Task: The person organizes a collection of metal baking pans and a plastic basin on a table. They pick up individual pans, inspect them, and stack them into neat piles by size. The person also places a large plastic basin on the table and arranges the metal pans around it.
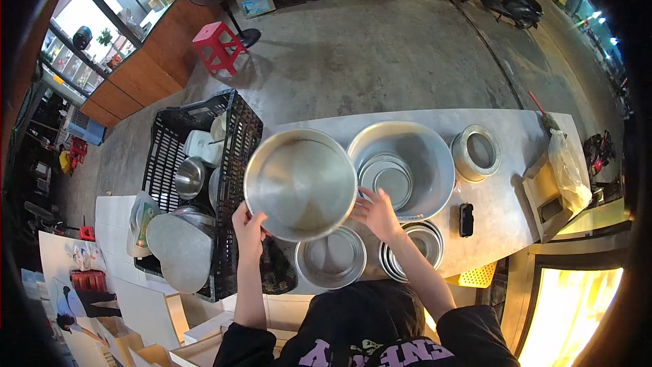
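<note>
Between both hands I hold a large round metal pan (301, 183) by its rim, raised over the table. My left hand (249, 227) grips the left edge, its thumb over the rim. At the right edge is my right hand (377, 211), its fingers against the side. A big metal basin (430, 173) stands beyond that hand, with smaller round pans (393, 187) inside. Nearer me are a round pan (331, 260) and a nested stack of round pans (425, 244). To the left, a black plastic crate (234, 173) holds a metal bowl (190, 177) and other ware.
Right of the basin, on the table (489, 224), are ring-shaped metalware (476, 153), a black phone-like object (466, 219) and a cardboard box (540, 199) with a plastic bag (568, 173). A red stool (219, 46) and a fan (229, 5) stand beyond the crate.
</note>
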A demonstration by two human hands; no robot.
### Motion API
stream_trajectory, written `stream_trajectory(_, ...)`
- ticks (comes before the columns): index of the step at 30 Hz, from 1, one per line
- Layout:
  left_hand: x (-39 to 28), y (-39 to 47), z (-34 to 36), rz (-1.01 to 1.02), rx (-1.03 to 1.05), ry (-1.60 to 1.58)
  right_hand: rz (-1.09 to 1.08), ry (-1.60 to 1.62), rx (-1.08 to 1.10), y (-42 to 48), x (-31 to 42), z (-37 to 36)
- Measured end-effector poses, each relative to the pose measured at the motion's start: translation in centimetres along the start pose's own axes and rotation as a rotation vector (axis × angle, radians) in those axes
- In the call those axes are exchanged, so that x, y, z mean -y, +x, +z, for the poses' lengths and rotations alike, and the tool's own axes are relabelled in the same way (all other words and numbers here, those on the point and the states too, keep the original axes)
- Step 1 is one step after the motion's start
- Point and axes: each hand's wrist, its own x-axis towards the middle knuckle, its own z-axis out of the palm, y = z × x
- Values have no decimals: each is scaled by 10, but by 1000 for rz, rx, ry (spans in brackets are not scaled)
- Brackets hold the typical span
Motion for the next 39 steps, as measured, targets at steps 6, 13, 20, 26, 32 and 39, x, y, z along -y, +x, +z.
stream_trajectory(6,10,-32,14,-183,179,-41,194,148,-124,-8,12,5)
stream_trajectory(13,77,-39,2,-17,263,324,262,959,283,-39,-24,-32)
stream_trajectory(20,93,-65,29,148,322,523,221,608,70,-50,-59,-61)
stream_trajectory(26,71,-86,43,342,367,775,303,536,104,-52,-47,-32)
stream_trajectory(32,52,-93,64,557,399,894,373,449,153,-54,-36,-10)
stream_trajectory(39,28,-95,55,480,334,941,359,316,265,-50,-36,-11)
